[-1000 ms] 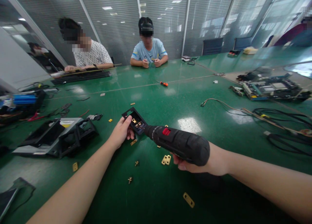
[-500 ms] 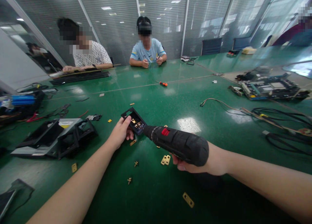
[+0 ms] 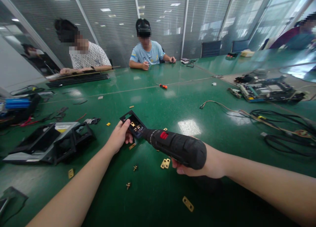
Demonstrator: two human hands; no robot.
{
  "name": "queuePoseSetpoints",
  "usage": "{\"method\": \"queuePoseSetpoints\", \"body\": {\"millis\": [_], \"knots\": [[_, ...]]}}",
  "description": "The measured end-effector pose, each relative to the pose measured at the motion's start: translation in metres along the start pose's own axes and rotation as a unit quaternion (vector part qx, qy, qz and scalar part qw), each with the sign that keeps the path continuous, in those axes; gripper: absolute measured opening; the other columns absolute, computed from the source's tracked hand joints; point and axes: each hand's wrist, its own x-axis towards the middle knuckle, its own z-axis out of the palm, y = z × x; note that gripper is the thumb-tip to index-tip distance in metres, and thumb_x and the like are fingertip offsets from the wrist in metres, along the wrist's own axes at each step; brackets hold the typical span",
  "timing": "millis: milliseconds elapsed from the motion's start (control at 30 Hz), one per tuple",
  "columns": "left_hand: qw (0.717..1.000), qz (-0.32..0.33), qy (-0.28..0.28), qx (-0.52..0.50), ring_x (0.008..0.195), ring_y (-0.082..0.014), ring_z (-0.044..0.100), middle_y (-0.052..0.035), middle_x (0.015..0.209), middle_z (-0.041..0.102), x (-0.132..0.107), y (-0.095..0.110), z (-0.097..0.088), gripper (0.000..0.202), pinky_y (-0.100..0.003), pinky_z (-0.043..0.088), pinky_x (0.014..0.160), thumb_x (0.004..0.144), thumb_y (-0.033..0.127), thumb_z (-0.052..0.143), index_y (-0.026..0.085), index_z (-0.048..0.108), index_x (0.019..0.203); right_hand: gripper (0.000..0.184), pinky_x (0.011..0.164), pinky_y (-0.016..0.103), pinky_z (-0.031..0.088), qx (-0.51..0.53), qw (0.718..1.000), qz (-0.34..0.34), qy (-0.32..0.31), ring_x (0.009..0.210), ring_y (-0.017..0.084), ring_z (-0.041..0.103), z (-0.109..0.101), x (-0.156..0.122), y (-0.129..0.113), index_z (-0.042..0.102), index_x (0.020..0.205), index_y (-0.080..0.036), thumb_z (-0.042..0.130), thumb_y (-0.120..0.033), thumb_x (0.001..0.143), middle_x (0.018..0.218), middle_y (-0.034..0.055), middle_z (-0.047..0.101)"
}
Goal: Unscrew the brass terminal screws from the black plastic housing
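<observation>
My left hand (image 3: 120, 133) grips a small black open-topped housing (image 3: 125, 116) by its near left side, thumb on the rim. Brass pieces (image 3: 133, 124) show inside it. My right hand (image 3: 190, 167) is wrapped round the handle of a black cordless drill (image 3: 177, 144) with a red switch on top. The drill's nose reaches the housing's right end; its tip is hidden there. On the green table around them lie a pair of brass plates (image 3: 165, 163), another brass plate (image 3: 188, 204) nearer me, and small screws (image 3: 135, 168).
An orange-handled screwdriver (image 3: 163, 86) lies ahead. Black and grey frames (image 3: 71, 144) stand at left, black cables (image 3: 283, 121) and a circuit board assembly (image 3: 269, 88) at right. Two people sit across the table (image 3: 111, 98), one holding something small; another person is at far right.
The whole view has shifted slightly, so things appear a little further left. The drill stays against the housing in my hands. The person in blue has moved one hand outward.
</observation>
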Motion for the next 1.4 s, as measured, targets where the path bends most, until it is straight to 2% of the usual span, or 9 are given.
{"method": "queuePoseSetpoints", "body": {"millis": [367,600,1400], "knots": [[1.0,0.001,-0.002,0.003,0.038,-0.0135,0.059,0.0004,0.065,0.068,-0.0003,0.0001,-0.0005,0.049,-0.019,0.034,0.032,0.089,0.07,0.061,0.024,0.046,0.096,0.039,0.065,0.027,0.052,0.0,1.0,-0.004,0.001,0.066,0.015,0.062,-0.0003,-0.0002,-0.0017,0.068,0.117,-0.014,0.079,-0.021,0.08,0.08,0.0027,0.071],[1.0,-0.003,0.0,0.0,0.037,-0.0135,0.059,0.0013,0.064,0.067,0.0001,0.0004,0.0,0.052,-0.019,0.033,0.031,0.086,0.072,0.062,0.023,0.046,0.096,0.04,0.063,0.026,0.051,0.011,1.0,0.012,0.005,0.066,0.014,0.062,0.0017,-0.0006,0.0006,0.068,0.115,-0.013,0.081,-0.021,0.079,0.08,0.002,0.071],[1.0,-0.002,0.002,0.0,0.037,-0.0133,0.059,0.0025,0.063,0.066,0.0004,0.0,0.0003,0.049,-0.019,0.034,0.032,0.089,0.069,0.061,0.024,0.046,0.098,0.036,0.065,0.026,0.052,-0.004,1.0,0.0,0.014,0.067,0.014,0.06,0.0002,-0.0007,-0.002,0.069,0.112,-0.014,0.081,-0.022,0.078,0.081,0.0016,0.07]]}}
